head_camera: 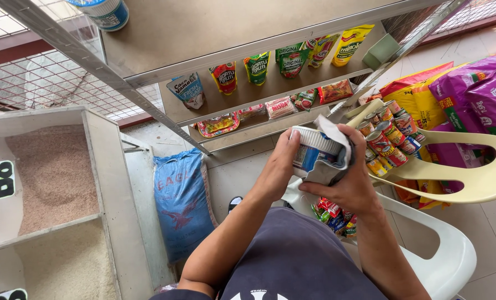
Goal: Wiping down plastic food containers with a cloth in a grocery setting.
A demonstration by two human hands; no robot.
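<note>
A: From the head camera, what's going on?

B: Left hand (278,166) wraps the can (314,155) in the middle. Right hand (353,180) pinches a cloth (336,147) on it.

A: Trouble?

B: The can might slip and knock the cans (389,139) on the yellow chair (481,178) at right.

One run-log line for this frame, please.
left hand: holds can | right hand: wipes can with cloth | nearby: cans on yellow chair

Just past my fingertips the metal shelf edge (270,114) and its pouches (256,69) block the way ahead. Right of my fingers, stacked cans (389,139) crowd the cream chair (470,183). Left of them, open floor reaches the blue sack (181,200).
</note>
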